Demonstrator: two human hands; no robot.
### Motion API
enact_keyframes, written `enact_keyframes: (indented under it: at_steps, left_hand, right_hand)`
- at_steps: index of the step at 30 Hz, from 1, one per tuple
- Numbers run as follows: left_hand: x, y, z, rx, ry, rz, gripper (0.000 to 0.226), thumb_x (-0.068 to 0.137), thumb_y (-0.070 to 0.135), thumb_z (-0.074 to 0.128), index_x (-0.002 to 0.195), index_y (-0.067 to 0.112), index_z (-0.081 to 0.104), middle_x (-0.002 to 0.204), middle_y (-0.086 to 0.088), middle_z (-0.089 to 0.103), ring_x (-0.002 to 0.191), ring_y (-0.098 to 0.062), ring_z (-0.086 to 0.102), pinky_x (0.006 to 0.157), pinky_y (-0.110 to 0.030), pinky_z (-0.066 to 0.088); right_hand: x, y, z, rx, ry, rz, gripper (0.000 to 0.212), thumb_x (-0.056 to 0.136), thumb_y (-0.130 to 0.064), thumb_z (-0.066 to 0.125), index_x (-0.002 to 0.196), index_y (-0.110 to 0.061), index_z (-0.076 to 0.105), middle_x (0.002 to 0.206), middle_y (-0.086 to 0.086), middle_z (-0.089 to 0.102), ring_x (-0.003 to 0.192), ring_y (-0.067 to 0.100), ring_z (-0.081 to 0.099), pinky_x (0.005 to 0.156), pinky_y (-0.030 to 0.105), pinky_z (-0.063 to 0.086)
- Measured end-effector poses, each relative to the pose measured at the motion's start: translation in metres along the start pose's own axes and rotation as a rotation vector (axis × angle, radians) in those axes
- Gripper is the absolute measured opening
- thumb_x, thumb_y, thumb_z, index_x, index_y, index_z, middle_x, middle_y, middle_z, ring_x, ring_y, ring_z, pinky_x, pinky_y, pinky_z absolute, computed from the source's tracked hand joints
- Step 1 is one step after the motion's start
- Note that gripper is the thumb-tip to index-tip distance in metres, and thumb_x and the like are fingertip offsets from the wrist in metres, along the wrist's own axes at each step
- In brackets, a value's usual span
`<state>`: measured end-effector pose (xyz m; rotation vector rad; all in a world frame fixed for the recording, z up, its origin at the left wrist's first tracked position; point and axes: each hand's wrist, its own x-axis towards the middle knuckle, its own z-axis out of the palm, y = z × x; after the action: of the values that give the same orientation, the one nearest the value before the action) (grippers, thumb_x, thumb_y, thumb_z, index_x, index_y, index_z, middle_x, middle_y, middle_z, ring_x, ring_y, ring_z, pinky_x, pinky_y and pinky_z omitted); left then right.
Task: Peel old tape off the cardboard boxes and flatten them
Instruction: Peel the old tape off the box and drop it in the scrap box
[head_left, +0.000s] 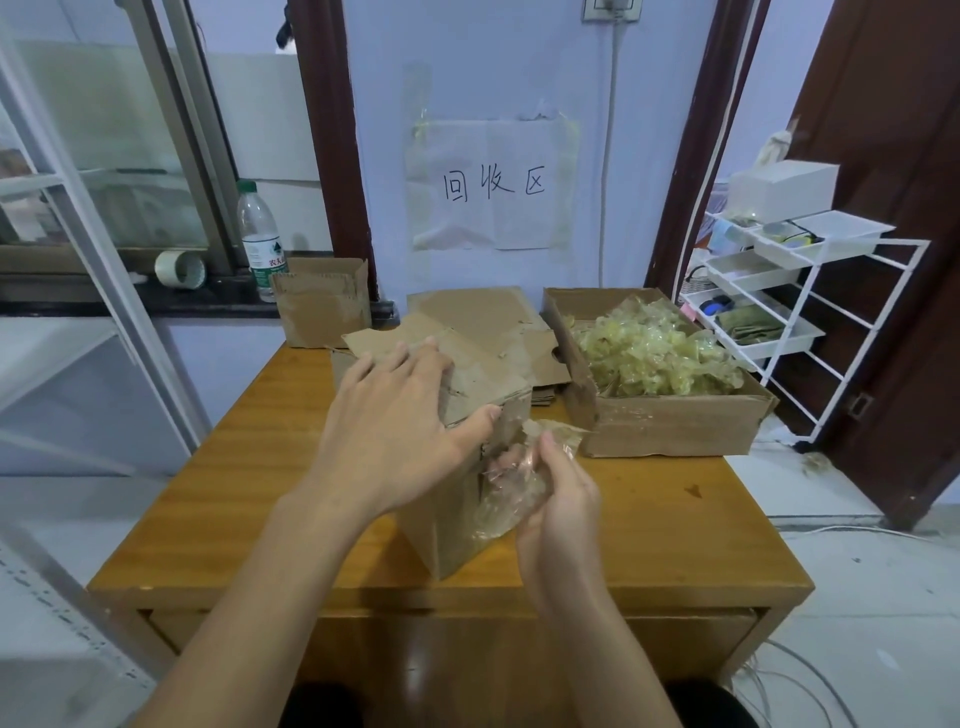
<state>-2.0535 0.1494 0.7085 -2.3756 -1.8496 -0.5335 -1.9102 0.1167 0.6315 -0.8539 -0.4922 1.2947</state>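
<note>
My left hand (400, 431) lies flat on top of the cardboard box (457, 499), fingers spread and straight over its upper face, thumb stretched along the near top edge. It presses down and grips nothing. My right hand (558, 514) sits just to the right of that thumb, against the box's right side, fingers and thumb curled round a crumpled wad of clear tape (511, 483). The tape reaches from my pinch back to the box's side wall and up toward its top corner, so it is touching the cardboard beneath my left thumb; whether it is stuck there I cannot tell.

The box stands upright on the wooden table (218, 488), between my two hands, with one vertical corner turned toward me. Its long axis runs away from me, back and to the left, and its far flaps (384, 340) stand open beyond my left fingertips.

Beyond my right hand and to the right of it lies a shallow open carton (670, 426), heaped with yellowish balled-up tape scraps (654, 351). Past my left fingertips, flattened cardboard sheets (493, 322) lie on the table, touching the carton's left wall. Further back and left of my left hand stands a small open box (322, 306); I cannot see inside it.
</note>
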Motion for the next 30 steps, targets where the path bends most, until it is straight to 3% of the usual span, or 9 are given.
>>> enact_keyframes:
  at_steps: [4, 9, 12, 14, 17, 22, 25, 30]
  left_hand:
    - [0.001, 0.000, 0.000, -0.006, 0.004, -0.007, 0.089, 0.085, 0.082, 0.021, 0.150, 0.026, 0.045, 0.168, 0.004, 0.034, 0.154, -0.017, 0.031, 0.127, -0.041, 0.017]
    - [0.001, -0.002, 0.004, -0.003, 0.018, -0.002, 0.089, 0.084, 0.084, 0.019, 0.147, 0.026, 0.047, 0.165, 0.005, 0.039, 0.151, -0.015, 0.034, 0.127, -0.042, 0.021]
    - [0.002, -0.002, 0.004, -0.008, 0.018, 0.002, 0.088, 0.085, 0.083, 0.021, 0.146, 0.026, 0.047, 0.164, 0.005, 0.040, 0.150, -0.015, 0.035, 0.126, -0.043, 0.021]
    - [0.003, -0.002, 0.005, -0.011, 0.017, 0.002, 0.088, 0.085, 0.083, 0.022, 0.147, 0.026, 0.047, 0.166, 0.005, 0.038, 0.152, -0.015, 0.033, 0.126, -0.042, 0.019]
    - [0.003, -0.002, 0.005, -0.014, 0.015, -0.005, 0.089, 0.085, 0.083, 0.023, 0.150, 0.026, 0.045, 0.167, 0.006, 0.035, 0.153, -0.014, 0.030, 0.127, -0.041, 0.017]
    - [0.003, -0.001, 0.003, -0.045, 0.020, 0.002, 0.088, 0.085, 0.081, 0.025, 0.149, 0.025, 0.047, 0.167, 0.005, 0.036, 0.153, -0.015, 0.030, 0.126, -0.041, 0.016]
    - [0.002, -0.001, 0.003, -0.070, 0.021, 0.006, 0.086, 0.085, 0.080, 0.028, 0.148, 0.025, 0.047, 0.167, 0.006, 0.036, 0.153, -0.014, 0.029, 0.126, -0.040, 0.014]
    - [0.004, -0.001, 0.002, -0.103, 0.021, 0.013, 0.086, 0.085, 0.080, 0.030, 0.148, 0.024, 0.049, 0.167, 0.005, 0.036, 0.154, -0.014, 0.029, 0.126, -0.040, 0.014]
  right_hand:
    - [-0.006, 0.009, -0.004, 0.061, 0.004, 0.006, 0.050, 0.092, -0.036, 0.059, 0.122, 0.003, 0.069, 0.119, 0.030, 0.071, 0.114, 0.040, 0.069, 0.111, 0.059, 0.047]
    - [-0.016, 0.022, -0.015, 0.102, -0.035, 0.016, 0.049, 0.095, -0.035, 0.055, 0.129, 0.000, 0.065, 0.112, 0.026, 0.072, 0.104, 0.033, 0.070, 0.109, 0.054, 0.049]
    - [-0.019, 0.026, -0.018, 0.104, -0.101, -0.025, 0.046, 0.104, -0.039, 0.050, 0.133, -0.005, 0.064, 0.125, 0.029, 0.068, 0.119, 0.040, 0.065, 0.112, 0.057, 0.045]
    - [-0.020, 0.025, -0.019, 0.077, -0.134, -0.058, 0.048, 0.103, -0.047, 0.052, 0.124, -0.007, 0.070, 0.124, 0.030, 0.066, 0.121, 0.042, 0.063, 0.110, 0.055, 0.046]
    - [-0.017, 0.025, -0.021, 0.049, -0.150, -0.086, 0.052, 0.094, -0.051, 0.054, 0.104, -0.003, 0.071, 0.103, 0.023, 0.068, 0.106, 0.036, 0.065, 0.101, 0.048, 0.050]
    - [-0.018, 0.027, -0.021, 0.026, -0.200, -0.123, 0.042, 0.091, -0.045, 0.060, 0.097, -0.005, 0.071, 0.098, 0.018, 0.066, 0.102, 0.033, 0.064, 0.099, 0.047, 0.049]
    - [-0.016, 0.029, -0.025, 0.037, -0.272, -0.122, 0.058, 0.072, -0.052, 0.085, 0.102, -0.004, 0.071, 0.103, 0.016, 0.066, 0.104, 0.032, 0.064, 0.097, 0.043, 0.051]
    - [-0.028, 0.043, -0.032, -0.073, -0.340, 0.001, 0.087, 0.067, -0.035, 0.091, 0.138, 0.000, 0.055, 0.129, 0.024, 0.066, 0.126, 0.039, 0.062, 0.115, 0.046, 0.044]
